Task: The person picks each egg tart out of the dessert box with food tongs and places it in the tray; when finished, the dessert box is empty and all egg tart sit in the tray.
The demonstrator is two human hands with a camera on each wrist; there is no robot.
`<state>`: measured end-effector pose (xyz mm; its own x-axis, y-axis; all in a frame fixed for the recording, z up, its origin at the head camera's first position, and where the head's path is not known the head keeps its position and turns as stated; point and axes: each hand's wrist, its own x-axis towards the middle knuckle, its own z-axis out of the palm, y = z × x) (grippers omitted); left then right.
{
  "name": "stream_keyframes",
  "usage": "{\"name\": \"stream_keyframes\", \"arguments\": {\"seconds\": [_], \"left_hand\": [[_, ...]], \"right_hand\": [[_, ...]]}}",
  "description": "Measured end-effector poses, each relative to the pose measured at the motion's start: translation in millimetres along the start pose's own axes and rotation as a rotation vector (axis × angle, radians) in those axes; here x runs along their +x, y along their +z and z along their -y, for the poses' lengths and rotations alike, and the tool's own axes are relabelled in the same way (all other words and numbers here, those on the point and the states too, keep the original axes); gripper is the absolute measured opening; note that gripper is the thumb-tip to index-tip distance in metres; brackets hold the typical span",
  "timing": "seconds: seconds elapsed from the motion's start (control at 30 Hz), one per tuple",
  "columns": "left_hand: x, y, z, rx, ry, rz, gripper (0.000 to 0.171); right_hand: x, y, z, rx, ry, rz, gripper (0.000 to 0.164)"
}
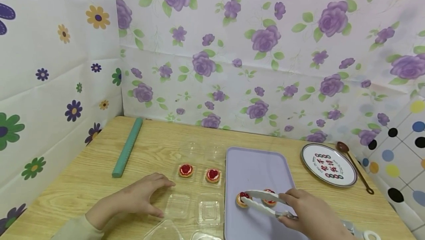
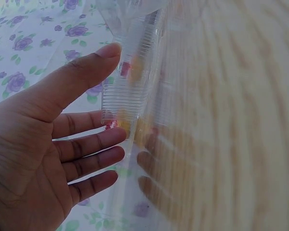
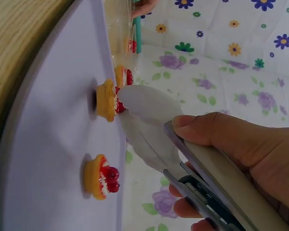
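My right hand (image 1: 310, 212) grips a pair of tongs (image 1: 265, 205), their pale scalloped tips at the top of a small red-topped tart (image 1: 243, 200) on the lilac tray (image 1: 259, 166). A second tart (image 1: 269, 198) sits on the tray, partly behind the tongs in the head view. Fingers spread and holding nothing, my left hand (image 1: 141, 195) hovers beside the clear plastic boxes (image 1: 177, 206). Two more tarts, one on the left (image 1: 185, 170) and one on the right (image 1: 213, 175), sit in clear boxes beyond it. The left wrist view shows the ribbed box wall (image 2: 123, 102) near the thumb.
A teal bar (image 1: 127, 148) lies at the left of the wooden table. At the right are a white plate (image 1: 328, 165) with red lettering and a brown spoon (image 1: 355, 166). Another clear box (image 1: 210, 212) stands close to the tray's left edge. Patterned cloth hangs behind.
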<state>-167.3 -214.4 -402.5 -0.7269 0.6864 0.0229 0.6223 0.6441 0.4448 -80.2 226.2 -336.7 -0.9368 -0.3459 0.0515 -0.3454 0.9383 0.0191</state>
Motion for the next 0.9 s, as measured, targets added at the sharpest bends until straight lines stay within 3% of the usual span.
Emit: {"name": "stream_keyframes", "arguments": {"seconds": [0.3,0.67,0.9], "left_hand": [[-0.9,-0.6,-1.6,0.009,-0.002,-0.003,0.078],[-0.5,0.0,-2.7,0.018,0.001,-0.003,0.082],[-2.2,-1.5,-5.4,0.012,0.005,-0.003,0.083]], "right_hand": [[-1,8,-9,0.075,0.008,0.042,0.053],[-4,7,-12,0.060,0.024,-0.007,0.056],[-1,4,-10,0.089,0.067,0.019,0.059]]}}
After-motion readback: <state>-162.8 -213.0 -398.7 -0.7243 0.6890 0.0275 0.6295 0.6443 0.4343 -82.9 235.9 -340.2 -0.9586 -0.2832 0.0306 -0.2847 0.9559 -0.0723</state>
